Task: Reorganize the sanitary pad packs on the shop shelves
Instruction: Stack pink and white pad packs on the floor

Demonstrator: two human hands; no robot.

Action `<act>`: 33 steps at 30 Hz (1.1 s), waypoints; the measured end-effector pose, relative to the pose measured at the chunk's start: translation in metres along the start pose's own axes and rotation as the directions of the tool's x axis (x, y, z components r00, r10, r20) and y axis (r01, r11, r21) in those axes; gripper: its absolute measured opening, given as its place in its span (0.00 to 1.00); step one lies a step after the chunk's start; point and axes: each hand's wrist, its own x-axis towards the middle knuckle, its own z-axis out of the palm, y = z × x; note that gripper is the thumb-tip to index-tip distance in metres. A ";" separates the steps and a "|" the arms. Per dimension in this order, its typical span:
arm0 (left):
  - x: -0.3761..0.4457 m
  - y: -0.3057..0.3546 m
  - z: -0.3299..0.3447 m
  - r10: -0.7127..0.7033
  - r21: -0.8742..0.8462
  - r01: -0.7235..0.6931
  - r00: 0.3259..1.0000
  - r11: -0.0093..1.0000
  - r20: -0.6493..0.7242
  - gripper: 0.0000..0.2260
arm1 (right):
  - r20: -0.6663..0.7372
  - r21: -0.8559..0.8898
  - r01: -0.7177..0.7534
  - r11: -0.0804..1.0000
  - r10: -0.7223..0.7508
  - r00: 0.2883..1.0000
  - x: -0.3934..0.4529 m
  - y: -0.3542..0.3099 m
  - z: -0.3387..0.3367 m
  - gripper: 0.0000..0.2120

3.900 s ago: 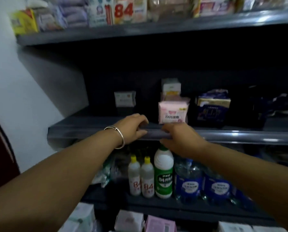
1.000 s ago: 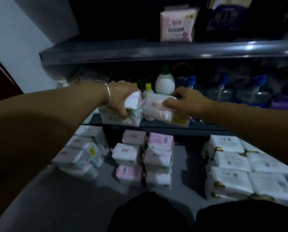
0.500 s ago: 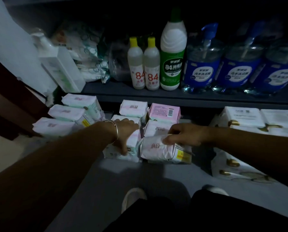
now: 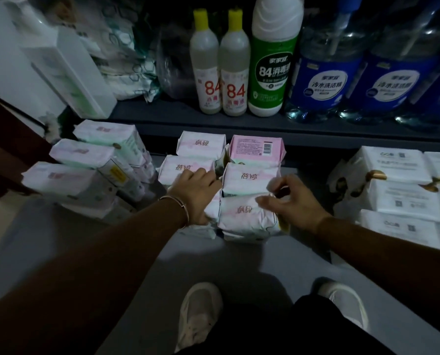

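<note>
Both soft white-and-pink plastic-wrapped pad packs (image 4: 244,213) now sit stacked below, left hand (image 4: 196,193) flat-fingered, right hand (image 4: 288,201) loosely spread, side piles unsorted.

Pretty cramped down here. The middle pad stack (image 4: 247,216) sits near the front of the grey bottom shelf (image 4: 239,267), with a bare strip along the front edge for reaching in. Left stack (image 4: 86,172) and white packs (image 4: 403,190) at the right edge box it in, leaving narrow gaps either side. Behind, the upper shelf lip (image 4: 239,126) and its bottles (image 4: 272,60) block the way. Both hands, left hand (image 4: 196,193) and right hand (image 4: 290,201), already crowd the middle stack.
</note>
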 end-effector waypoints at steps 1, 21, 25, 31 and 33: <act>0.001 0.001 0.002 0.009 0.045 -0.008 1.000 0.999 -0.029 0.37 | -0.027 0.044 -0.017 0.999 0.018 0.999 0.000 0.001 0.001 0.20; -0.002 0.008 0.020 0.042 -0.068 -0.058 0.975 0.996 -0.219 0.52 | -0.244 -0.207 0.051 0.977 -0.102 0.964 0.012 0.002 0.026 0.18; -0.005 0.004 0.022 0.143 -0.022 -0.156 0.944 0.987 -0.297 0.52 | -0.220 -0.275 0.087 0.958 -0.150 0.964 0.012 0.001 0.033 0.23; -0.001 0.002 0.026 0.177 0.036 -0.175 0.923 0.984 -0.341 0.51 | -0.031 -0.246 0.086 0.966 -0.096 0.995 0.001 0.000 0.028 0.41; -0.002 0.001 0.028 0.157 0.011 -0.164 0.919 0.986 -0.362 0.53 | 0.045 -0.317 0.115 0.941 -0.107 0.993 -0.002 -0.001 0.026 0.41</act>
